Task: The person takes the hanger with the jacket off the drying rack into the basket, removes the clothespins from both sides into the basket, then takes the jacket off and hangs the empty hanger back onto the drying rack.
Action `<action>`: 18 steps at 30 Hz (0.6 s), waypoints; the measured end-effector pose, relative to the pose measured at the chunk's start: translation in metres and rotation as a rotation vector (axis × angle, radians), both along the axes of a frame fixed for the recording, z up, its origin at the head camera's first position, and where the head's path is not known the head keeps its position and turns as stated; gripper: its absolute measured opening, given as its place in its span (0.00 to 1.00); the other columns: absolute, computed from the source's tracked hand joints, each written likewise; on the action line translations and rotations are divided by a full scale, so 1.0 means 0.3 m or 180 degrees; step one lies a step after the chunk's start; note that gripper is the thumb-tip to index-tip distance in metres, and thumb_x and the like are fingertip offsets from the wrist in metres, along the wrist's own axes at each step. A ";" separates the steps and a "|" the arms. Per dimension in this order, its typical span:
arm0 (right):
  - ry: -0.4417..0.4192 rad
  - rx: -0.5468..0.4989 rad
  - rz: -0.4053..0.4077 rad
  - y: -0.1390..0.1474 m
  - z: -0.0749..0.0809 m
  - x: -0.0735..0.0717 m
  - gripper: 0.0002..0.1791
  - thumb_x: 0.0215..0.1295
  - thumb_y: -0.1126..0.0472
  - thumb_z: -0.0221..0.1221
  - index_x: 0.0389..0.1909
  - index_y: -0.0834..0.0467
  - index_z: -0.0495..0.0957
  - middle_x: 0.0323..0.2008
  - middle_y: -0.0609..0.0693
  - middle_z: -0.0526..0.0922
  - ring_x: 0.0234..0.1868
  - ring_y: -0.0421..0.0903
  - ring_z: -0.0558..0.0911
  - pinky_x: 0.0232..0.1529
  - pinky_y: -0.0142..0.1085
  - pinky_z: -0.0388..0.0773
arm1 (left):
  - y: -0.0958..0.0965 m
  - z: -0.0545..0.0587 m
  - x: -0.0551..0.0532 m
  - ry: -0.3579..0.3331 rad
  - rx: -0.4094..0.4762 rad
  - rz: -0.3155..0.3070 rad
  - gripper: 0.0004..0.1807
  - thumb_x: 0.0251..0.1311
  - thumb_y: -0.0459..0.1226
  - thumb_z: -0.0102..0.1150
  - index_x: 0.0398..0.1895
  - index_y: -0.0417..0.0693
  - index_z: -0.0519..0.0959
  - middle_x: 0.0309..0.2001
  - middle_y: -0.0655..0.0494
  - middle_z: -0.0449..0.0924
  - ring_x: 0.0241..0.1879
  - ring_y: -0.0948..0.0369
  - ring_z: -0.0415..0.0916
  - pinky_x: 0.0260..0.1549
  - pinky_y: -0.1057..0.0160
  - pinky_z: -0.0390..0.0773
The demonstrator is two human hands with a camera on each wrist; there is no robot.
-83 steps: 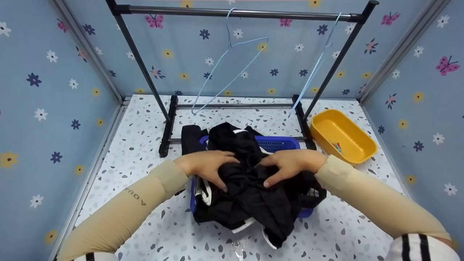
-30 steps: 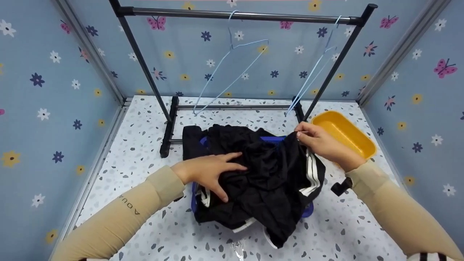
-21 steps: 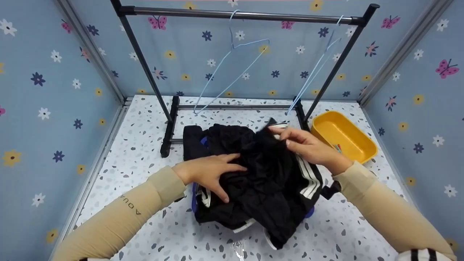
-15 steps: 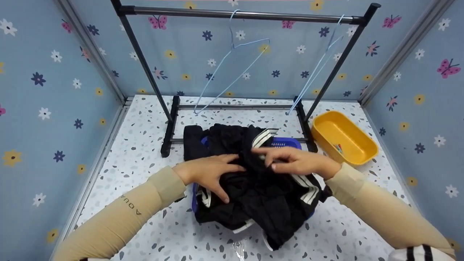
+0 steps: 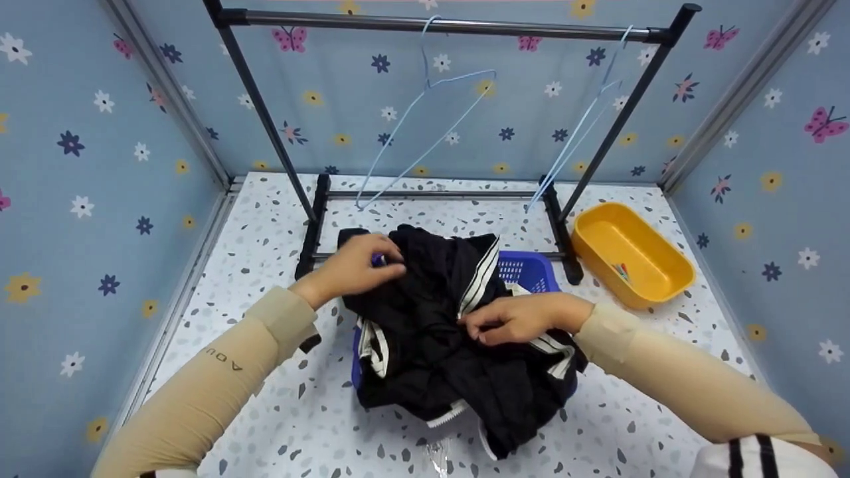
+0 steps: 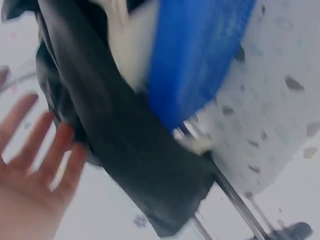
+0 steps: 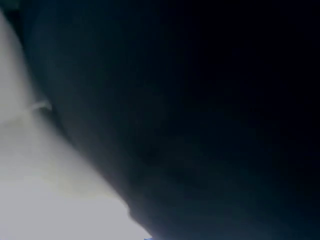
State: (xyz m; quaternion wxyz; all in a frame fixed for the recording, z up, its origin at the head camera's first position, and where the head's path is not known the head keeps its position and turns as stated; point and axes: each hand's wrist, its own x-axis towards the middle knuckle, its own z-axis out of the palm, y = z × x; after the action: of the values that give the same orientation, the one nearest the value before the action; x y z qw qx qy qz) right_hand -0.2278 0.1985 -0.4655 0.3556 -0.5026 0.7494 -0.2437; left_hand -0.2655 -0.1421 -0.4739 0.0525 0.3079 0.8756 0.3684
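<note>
A heap of black clothing fills the blue basket (image 5: 524, 265) and hangs over its front and left sides. On top lies a black garment (image 5: 431, 312) with white stripes and, at its lower edge, a white zip. My right hand (image 5: 518, 318) pinches this garment at the end of a striped edge, fingers curled. My left hand (image 5: 355, 265) hovers over the heap's back left corner, fingers loosely spread. In the left wrist view the left hand's fingers (image 6: 50, 150) stand apart beside a dark length of cloth (image 6: 120, 130). Dark, blurred cloth (image 7: 165, 120) fills most of the right wrist view.
Behind the basket stands a black clothes rack (image 5: 465, 25) with a blue wire hanger (image 5: 398, 126) mid-bar and a second blue hanger (image 5: 578, 133) at right. A yellow tub (image 5: 664, 265) holding small clothespins (image 5: 621, 271) sits right of the rack. Patterned walls enclose three sides.
My right hand took the garment's edge at the back right and drew it leftward and toward me, baring more of the basket. My left hand lifted from the heap's middle toward its back left.
</note>
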 end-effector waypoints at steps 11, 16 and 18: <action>0.0207 0.0028 0.0080 -0.008 0.030 -0.007 0.07 0.78 0.59 0.55 0.48 0.56 0.79 0.48 0.52 0.84 0.49 0.45 0.82 0.57 0.39 0.81 | -0.123 -0.063 -0.066 -0.1534 -0.0192 0.1270 0.46 0.76 0.59 0.59 0.78 0.30 0.64 0.74 0.28 0.68 0.70 0.37 0.73 0.66 0.38 0.79; 0.0287 -0.0230 -0.0361 0.028 0.128 -0.040 0.18 0.78 0.58 0.57 0.62 0.59 0.81 0.70 0.59 0.82 0.66 0.57 0.83 0.71 0.55 0.77 | -0.112 -0.070 -0.080 -0.1925 0.0223 0.1422 0.39 0.73 0.61 0.62 0.67 0.35 0.74 0.59 0.42 0.77 0.44 0.57 0.81 0.42 0.59 0.86; 0.0283 -0.0365 -0.0610 0.046 0.149 -0.063 0.19 0.79 0.58 0.58 0.66 0.59 0.80 0.71 0.58 0.81 0.68 0.58 0.81 0.72 0.57 0.76 | -0.105 -0.071 -0.086 -0.1958 0.0412 0.1507 0.40 0.72 0.61 0.63 0.68 0.35 0.72 0.57 0.46 0.75 0.41 0.62 0.79 0.40 0.64 0.83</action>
State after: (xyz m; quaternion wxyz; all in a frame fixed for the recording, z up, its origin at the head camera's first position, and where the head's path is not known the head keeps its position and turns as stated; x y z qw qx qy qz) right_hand -0.2467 0.2123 -0.4208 0.2677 -0.4586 0.7938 -0.2965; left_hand -0.2912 -0.1735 -0.4950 0.2065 -0.0248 0.8408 0.4999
